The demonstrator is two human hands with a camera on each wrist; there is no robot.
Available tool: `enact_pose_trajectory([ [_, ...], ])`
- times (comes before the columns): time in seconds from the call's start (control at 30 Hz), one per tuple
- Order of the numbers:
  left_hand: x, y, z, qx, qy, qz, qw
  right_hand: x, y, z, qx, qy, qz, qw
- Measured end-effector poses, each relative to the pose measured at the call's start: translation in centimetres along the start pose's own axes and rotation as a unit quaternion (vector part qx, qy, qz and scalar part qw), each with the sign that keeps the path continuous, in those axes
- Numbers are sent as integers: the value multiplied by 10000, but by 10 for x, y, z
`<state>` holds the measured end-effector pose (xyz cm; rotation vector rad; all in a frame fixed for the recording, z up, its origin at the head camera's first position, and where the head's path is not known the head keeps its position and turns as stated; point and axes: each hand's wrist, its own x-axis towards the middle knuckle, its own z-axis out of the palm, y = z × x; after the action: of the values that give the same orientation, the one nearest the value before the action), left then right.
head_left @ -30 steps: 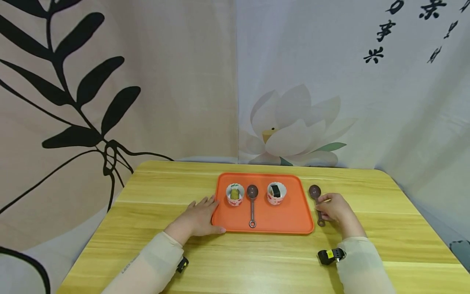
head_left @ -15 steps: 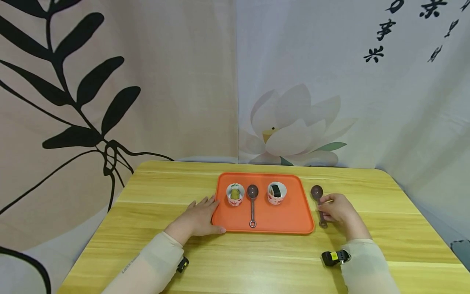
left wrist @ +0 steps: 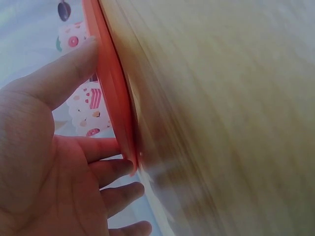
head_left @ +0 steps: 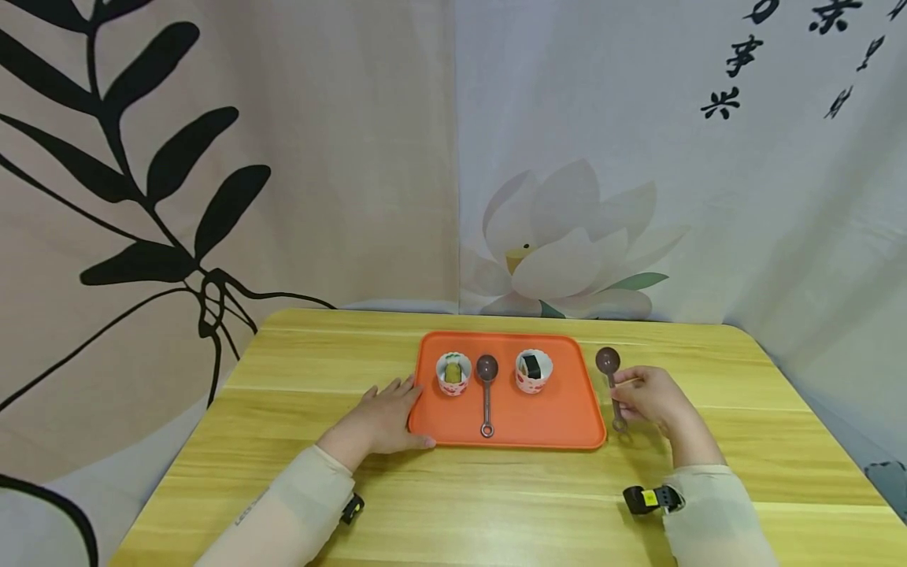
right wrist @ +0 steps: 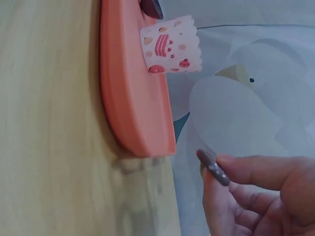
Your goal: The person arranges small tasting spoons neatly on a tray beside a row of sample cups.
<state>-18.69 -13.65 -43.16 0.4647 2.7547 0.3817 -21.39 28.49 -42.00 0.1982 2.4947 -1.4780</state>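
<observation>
Between the thumb and fingers of my right hand (head_left: 648, 396) is a brown spoon (head_left: 608, 361), held bowl-away just right of the orange tray (head_left: 546, 425). The right wrist view shows the spoon's handle end (right wrist: 213, 168) pinched above the table. My left hand (head_left: 383, 417) touches the tray's left side with its fingers spread and fairly straight. Its thumb (left wrist: 74, 66) lies against the near rim. On the tray, a second brown spoon (head_left: 486, 394) lies between two patterned paper cups. The left cup (head_left: 453, 387) holds a greenish-yellow piece; the right cup (head_left: 531, 386) holds a black-and-white piece.
The tray rests on a wooden table (head_left: 489, 504), toward its far edge. A printed curtain (head_left: 354, 157) hangs right behind the table. Each wrist wears a small black camera, the right one (head_left: 641, 500) close above the tabletop.
My right hand has lifted the spoon off the table, first shifting slightly right, then up and slightly back left. My left hand and the tray have stayed put.
</observation>
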Motion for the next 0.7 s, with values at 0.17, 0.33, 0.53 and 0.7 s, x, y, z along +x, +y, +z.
enact_pose_trajectory([
  [0.17, 0, 0, 0, 11, 13, 8, 10000, -3, -6, 3, -53, -14, -98, 9999],
  [0.33, 0, -1, 0, -2, 14, 13, 10000, -3, -11, 8, -20, -66, -183, 9998],
  [0.53, 0, -1, 1, -56, 25, 21, 10000, 0, -14, 16, 87, -146, -189, 9997],
  [0.7, 1, -2, 1, -55, 32, 34, 10000, 3, -17, 23, 144, -175, -119, 9997],
])
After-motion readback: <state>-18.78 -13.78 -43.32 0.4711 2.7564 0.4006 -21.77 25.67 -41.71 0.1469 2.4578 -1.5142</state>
